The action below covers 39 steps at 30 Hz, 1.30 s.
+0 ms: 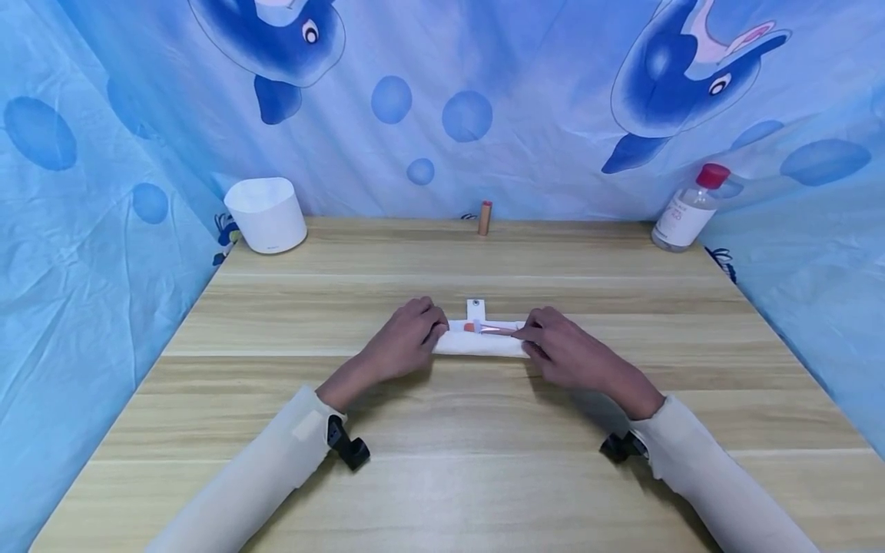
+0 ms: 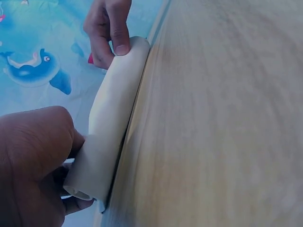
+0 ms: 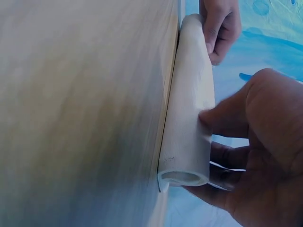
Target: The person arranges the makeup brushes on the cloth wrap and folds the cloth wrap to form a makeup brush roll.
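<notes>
A white rolled-up pouch lies across the middle of the table, with a snap tab sticking out on its far side. In its fold shows a slim stick with an orange end, perhaps a brush; its kind is unclear. My left hand grips the pouch's left end and my right hand its right end. In the left wrist view the roll has its near end between left thumb and fingers. In the right wrist view, the right thumb presses on the roll, with the fingers behind it.
A white cup-like container stands at the far left corner. A small brown tube with a red top stands at the back middle. A clear bottle with a red cap is at the far right. Behind hangs a blue dolphin-print curtain.
</notes>
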{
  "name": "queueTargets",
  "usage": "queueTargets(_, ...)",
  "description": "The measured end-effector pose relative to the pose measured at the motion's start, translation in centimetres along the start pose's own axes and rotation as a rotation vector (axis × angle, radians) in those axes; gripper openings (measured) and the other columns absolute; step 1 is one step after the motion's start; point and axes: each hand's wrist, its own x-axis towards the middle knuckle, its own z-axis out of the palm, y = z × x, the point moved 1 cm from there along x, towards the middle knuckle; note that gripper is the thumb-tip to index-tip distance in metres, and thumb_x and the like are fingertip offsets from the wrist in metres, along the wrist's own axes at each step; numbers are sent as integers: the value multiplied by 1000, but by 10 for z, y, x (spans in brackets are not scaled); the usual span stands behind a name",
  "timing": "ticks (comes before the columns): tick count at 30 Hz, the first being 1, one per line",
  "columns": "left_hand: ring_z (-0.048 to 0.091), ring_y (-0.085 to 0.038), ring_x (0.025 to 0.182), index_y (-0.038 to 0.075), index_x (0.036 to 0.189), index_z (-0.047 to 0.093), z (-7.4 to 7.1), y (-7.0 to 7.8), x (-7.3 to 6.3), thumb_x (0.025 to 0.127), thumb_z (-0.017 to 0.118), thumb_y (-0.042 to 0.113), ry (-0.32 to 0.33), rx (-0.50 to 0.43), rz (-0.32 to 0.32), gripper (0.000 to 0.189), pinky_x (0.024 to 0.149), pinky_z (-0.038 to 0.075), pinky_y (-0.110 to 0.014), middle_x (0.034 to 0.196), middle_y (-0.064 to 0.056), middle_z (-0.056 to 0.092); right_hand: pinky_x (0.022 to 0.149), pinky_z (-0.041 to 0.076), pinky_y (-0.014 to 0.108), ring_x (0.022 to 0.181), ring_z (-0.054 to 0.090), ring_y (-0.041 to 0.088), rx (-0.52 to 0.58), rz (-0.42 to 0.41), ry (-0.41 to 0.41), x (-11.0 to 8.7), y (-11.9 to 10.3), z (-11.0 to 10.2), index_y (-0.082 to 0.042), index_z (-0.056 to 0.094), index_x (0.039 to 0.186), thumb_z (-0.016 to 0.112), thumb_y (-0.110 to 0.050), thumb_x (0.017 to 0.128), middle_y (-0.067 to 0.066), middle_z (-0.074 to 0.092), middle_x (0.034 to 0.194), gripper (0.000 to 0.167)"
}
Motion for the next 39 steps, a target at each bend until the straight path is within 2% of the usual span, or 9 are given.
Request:
queueTargets(6, 49, -17, 98, 15, 112, 61, 0, 3, 0, 95, 66, 45, -21, -16, 55, 34, 88, 40, -40, 109, 1, 56, 80, 47, 39, 94, 54, 23, 21, 37, 12, 1, 2, 1, -5, 71, 112, 63, 1, 93, 4, 65, 98, 22)
queueTargets(11, 46, -17, 87, 15, 106, 67, -2, 4, 1, 98, 65, 39, 12, 50, 109, 25, 78, 38, -37, 100, 1, 55, 75, 48, 36, 91, 53, 19, 110, 101, 41, 2, 5, 1, -13, 63, 106, 64, 1, 93, -3, 63, 95, 19)
queueTargets(16, 47, -17, 87, 14, 103, 71, -2, 4, 2, 103, 58, 32, 49, 63, 105, 22, 78, 39, -37, 97, 2, 57, 78, 46, 39, 91, 53, 24, 68, 43, 119, 3, 6, 1, -14, 63, 94, 65, 1, 92, 1, 63, 96, 15)
queueTargets(20, 51, -21, 92, 9, 101, 73, 0, 4, 3, 103, 57, 24, 71, 40, 97, 22, 81, 41, -39, 100, -3, 62, 86, 47, 45, 102, 56, 30, 43, 28, 155, 4, 8, 3, -11, 67, 97, 67, 1, 92, 8, 64, 108, 13)
queueTargets(23, 51, -26, 101, 8, 104, 73, 2, 3, 2, 104, 56, 22, 57, -12, 38, 22, 85, 41, -42, 109, -7, 62, 85, 48, 45, 99, 59, 28, 65, 45, 125, 6, 10, 4, -11, 66, 102, 66, 2, 93, 6, 67, 106, 15)
queueTargets(27, 45, -30, 116, 8, 120, 66, 5, 2, 2, 105, 54, 26, 12, -72, -86, 27, 92, 36, -47, 126, -10, 56, 74, 49, 40, 82, 57, 21, 113, 71, 60, 10, 12, 5, -10, 62, 102, 63, 1, 95, 2, 68, 96, 13)
queueTargets(30, 42, -31, 122, 8, 132, 58, 6, 1, 2, 106, 51, 31, -29, -76, -145, 36, 96, 32, -49, 133, -11, 53, 73, 48, 38, 82, 55, 18, 141, 94, 16, 11, 15, 4, -10, 61, 102, 62, -1, 97, 3, 65, 98, 10)
queueTargets(35, 42, -28, 121, 7, 136, 56, 5, 2, 2, 105, 51, 32, -65, -48, -132, 41, 99, 28, -49, 131, -9, 52, 81, 49, 39, 98, 56, 19, 200, 123, -40, 12, 17, 3, -10, 61, 110, 61, -4, 99, 5, 59, 110, 13)
queueTargets(39, 40, -26, 114, 9, 133, 61, 3, 2, 0, 102, 59, 36, -63, -69, -80, 41, 94, 29, -45, 124, -8, 49, 87, 47, 44, 106, 56, 23, 224, 110, -67, 12, 18, 0, -9, 58, 126, 61, -6, 99, 6, 60, 114, 28)
